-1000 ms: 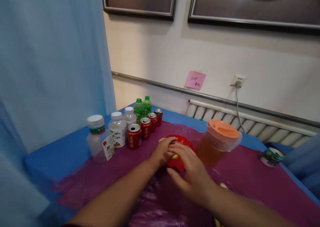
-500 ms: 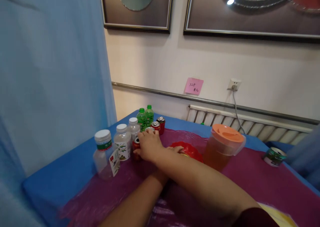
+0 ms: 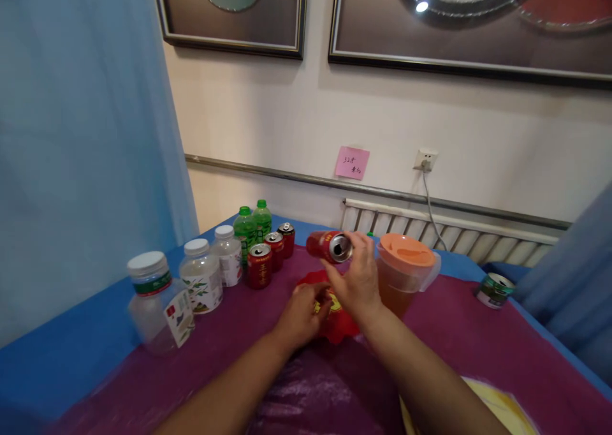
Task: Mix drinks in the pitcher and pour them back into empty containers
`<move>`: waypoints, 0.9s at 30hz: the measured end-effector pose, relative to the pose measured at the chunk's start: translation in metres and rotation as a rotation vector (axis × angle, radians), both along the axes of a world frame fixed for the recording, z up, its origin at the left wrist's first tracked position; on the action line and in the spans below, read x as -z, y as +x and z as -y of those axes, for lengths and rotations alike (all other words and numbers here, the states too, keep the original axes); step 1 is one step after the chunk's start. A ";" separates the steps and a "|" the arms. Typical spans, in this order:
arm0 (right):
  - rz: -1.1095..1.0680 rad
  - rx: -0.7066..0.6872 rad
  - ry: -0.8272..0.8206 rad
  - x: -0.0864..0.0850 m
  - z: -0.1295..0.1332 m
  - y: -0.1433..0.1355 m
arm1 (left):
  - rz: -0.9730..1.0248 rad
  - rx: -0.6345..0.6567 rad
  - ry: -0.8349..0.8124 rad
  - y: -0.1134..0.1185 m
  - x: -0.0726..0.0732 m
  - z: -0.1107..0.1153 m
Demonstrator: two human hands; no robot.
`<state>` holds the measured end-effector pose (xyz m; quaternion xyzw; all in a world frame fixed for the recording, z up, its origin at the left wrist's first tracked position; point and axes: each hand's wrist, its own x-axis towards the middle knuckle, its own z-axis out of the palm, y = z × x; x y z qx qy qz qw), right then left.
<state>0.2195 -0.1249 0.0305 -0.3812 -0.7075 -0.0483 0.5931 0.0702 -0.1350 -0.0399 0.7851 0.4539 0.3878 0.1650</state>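
Note:
My right hand [image 3: 356,272] is closed around a red drink can [image 3: 321,246], held in the air above the red dish. The can is tipped on its side, its opened top facing me and to the right. My left hand [image 3: 301,314] rests over the left part of a red scalloped dish [image 3: 337,330] with a yellow mark, thumb and fingers loosely curled and apart. Left of the hands, red cans stand upright: a near one [image 3: 259,268], one behind it [image 3: 275,250] and a darker-topped one [image 3: 287,238]. The jug [image 3: 396,288] with an orange lid stands just right of my right hand.
White-capped clear jars [image 3: 201,282] and green-capped bottles [image 3: 245,226] line the left side. A green can [image 3: 495,291] stands far right. The purple sheet [image 3: 444,333] covers the blue table, and a yellow item [image 3: 497,400] lies front right. A radiator [image 3: 382,221] runs behind.
My right hand has lifted the red can from the row on the left and carried it right, uncrossing my arms. My left hand's fingers have curled. The view has shifted slightly right.

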 end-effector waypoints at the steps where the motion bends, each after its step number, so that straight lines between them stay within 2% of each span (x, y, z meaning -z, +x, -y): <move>1: -0.014 0.042 0.001 0.006 -0.004 0.013 | -0.001 -0.021 0.006 0.000 -0.003 0.002; 5: 0.018 0.056 -0.069 0.027 -0.015 0.033 | 0.076 -0.169 0.096 -0.003 -0.013 0.001; 8: 0.043 -0.026 -0.118 0.028 -0.015 0.030 | 0.105 -0.239 0.179 -0.007 -0.016 -0.001; 13: 0.043 -0.206 -0.182 0.019 -0.015 0.029 | 0.030 -0.198 0.178 -0.010 -0.014 -0.004; 17: -0.048 -0.315 -0.263 0.017 -0.019 0.034 | 0.033 -0.164 0.125 -0.008 -0.010 -0.006; 23: -0.287 -0.453 -0.498 0.027 -0.026 0.032 | 0.059 -0.088 0.010 -0.007 -0.015 -0.002; 27: -0.457 -0.506 -0.548 0.038 -0.034 0.025 | 0.095 -0.096 -0.033 -0.006 -0.019 -0.001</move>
